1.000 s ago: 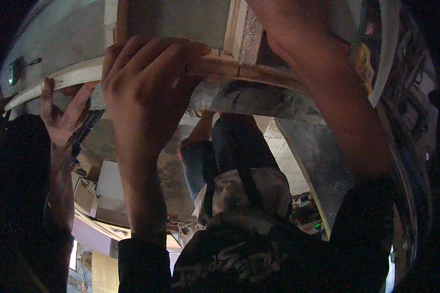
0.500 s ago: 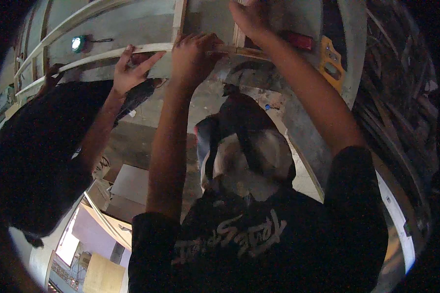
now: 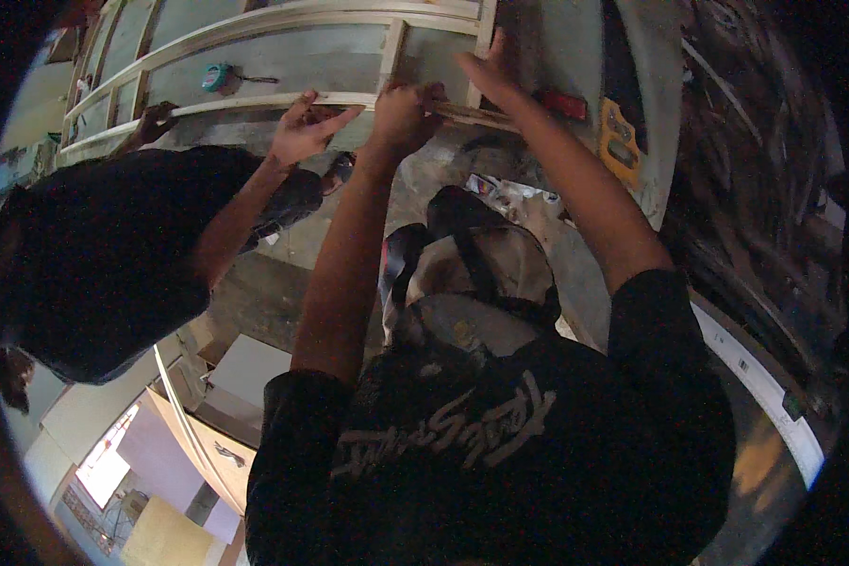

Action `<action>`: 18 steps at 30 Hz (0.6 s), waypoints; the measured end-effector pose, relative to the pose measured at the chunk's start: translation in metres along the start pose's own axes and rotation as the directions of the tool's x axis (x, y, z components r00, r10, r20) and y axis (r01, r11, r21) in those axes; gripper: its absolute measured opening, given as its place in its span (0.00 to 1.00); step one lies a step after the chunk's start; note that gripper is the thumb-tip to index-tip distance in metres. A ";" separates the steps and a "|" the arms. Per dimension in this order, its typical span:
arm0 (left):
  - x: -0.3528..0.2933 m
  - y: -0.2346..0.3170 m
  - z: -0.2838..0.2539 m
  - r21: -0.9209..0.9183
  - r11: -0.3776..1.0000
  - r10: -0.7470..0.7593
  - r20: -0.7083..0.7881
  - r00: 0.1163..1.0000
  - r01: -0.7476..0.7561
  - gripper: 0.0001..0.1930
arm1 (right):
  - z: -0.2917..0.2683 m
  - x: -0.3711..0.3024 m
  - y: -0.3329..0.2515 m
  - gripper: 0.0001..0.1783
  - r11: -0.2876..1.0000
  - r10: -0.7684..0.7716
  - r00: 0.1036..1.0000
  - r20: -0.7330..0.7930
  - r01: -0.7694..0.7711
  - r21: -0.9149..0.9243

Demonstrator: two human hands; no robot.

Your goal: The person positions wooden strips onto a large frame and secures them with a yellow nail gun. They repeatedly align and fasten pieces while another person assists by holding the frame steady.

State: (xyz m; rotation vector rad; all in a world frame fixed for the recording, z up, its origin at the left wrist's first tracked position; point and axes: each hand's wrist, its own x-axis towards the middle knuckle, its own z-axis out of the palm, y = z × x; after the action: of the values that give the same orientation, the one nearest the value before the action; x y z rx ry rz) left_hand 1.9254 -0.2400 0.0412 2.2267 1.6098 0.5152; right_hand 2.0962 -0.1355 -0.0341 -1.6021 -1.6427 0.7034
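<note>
A long, light wooden frame of thin slats lies across the work surface ahead of me. My left hand is closed around its near rail, close to a short cross slat. At the frame's right end, my right hand lies against the end slat with its fingers stretched out. On my left a co-worker in dark clothes has one hand at the same near rail, thumb and fingers apart. The co-worker's other hand is at the rail farther left, in shadow.
A turquoise tape measure rests inside the frame's outline. Right of my right hand are a red object and a yellow-handled saw. Dark scrap pieces pile up at far right. Litter lies on the floor below the work surface.
My view has tilted up, so the frame, tools and hands sit lower in the picture and more of the frame's far side shows. My left hand keeps its hold on the near rail.
</note>
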 end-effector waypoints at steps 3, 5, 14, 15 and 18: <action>0.000 0.000 0.001 0.033 0.999 -0.034 0.006 0.999 0.033 0.13 | 0.003 0.007 0.011 0.52 0.996 0.080 0.991 0.109 -0.084 0.028; 0.001 0.000 0.001 0.026 1.000 -0.001 -0.004 1.000 0.001 0.12 | 0.003 0.012 0.022 0.58 0.997 0.075 0.973 0.217 -0.081 0.016; -0.014 -0.004 0.006 0.083 0.995 0.067 -0.062 0.996 -0.062 0.16 | 0.015 0.010 0.036 0.50 0.966 -0.015 0.965 0.264 -0.054 0.251; -0.017 -0.009 0.007 0.142 0.988 0.086 -0.117 0.989 -0.069 0.16 | 0.015 0.010 0.035 0.49 0.996 -0.094 0.983 0.156 0.093 0.016; -0.019 -0.013 0.016 0.220 0.970 0.128 -0.098 0.987 -0.104 0.18 | 0.012 0.012 0.027 0.49 0.995 -0.094 0.979 0.178 0.100 -0.023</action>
State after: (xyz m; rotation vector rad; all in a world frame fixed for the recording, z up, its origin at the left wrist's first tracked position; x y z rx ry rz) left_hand 1.9168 -0.2556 0.0199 2.5040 1.6672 0.5276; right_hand 2.1029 -0.1207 -0.0614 -1.5062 -1.8557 0.7912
